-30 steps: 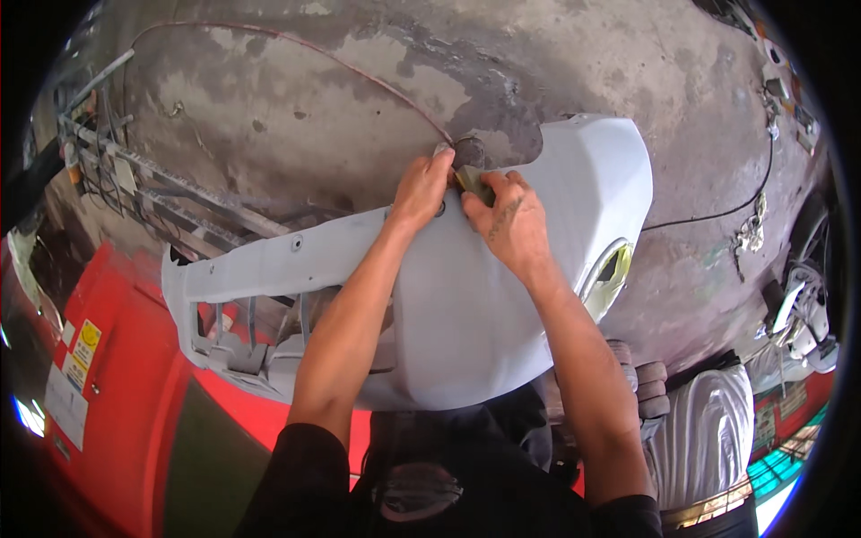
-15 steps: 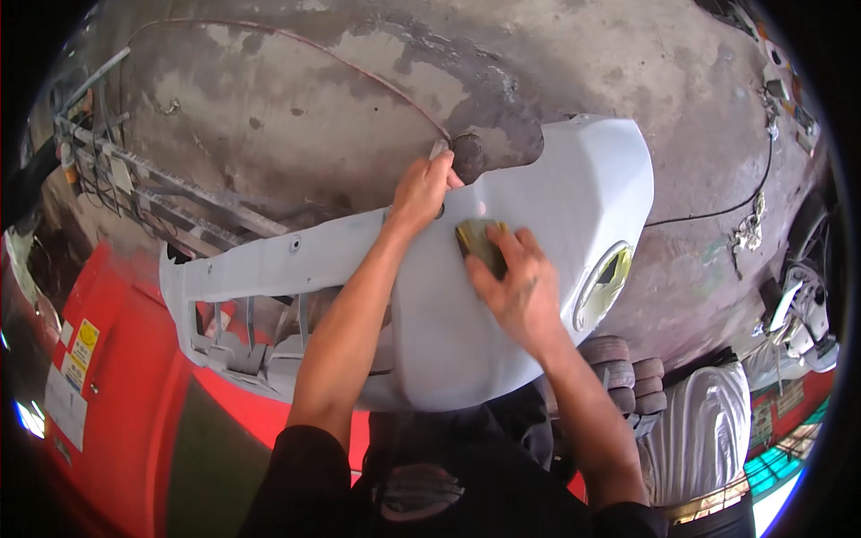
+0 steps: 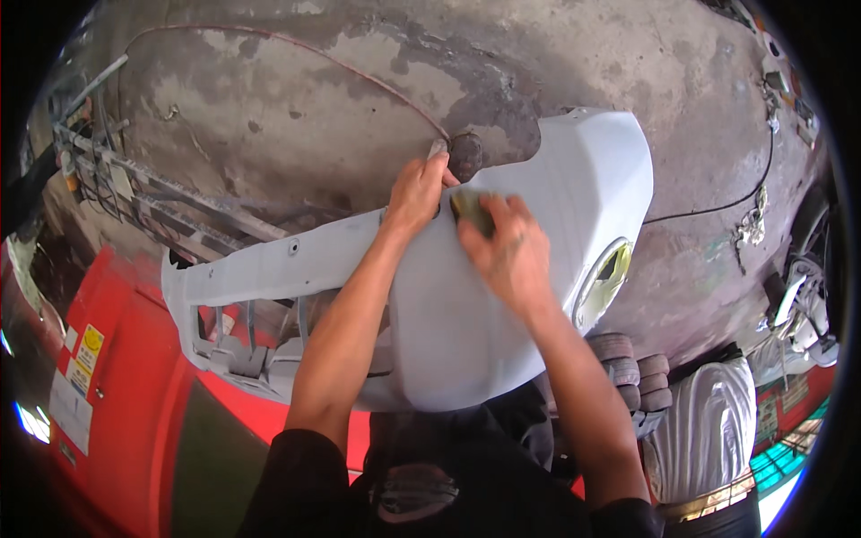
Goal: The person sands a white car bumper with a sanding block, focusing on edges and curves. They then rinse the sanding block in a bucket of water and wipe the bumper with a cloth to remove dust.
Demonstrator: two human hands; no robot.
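I have brought the right hand (image 3: 515, 247), clamped on a green pad (image 3: 467, 209), back up near the top edge of the grey bumper (image 3: 462, 332), so rubbing seems to favour that edge. The left hand (image 3: 416, 203) grips a thin hose (image 3: 386, 87) there. The bumper, before the wearer's torso (image 3: 502, 484), slants lengthwise, lower left to upper right, broad end rightward.

A big red panel (image 3: 134, 359) is seen at the lower left, with paper (image 3: 72, 412) stuck on it. Metal bars (image 3: 215, 203) are seen at upper left. At right, a black cord (image 3: 691, 216) is stretched over the floor (image 3: 682, 134).
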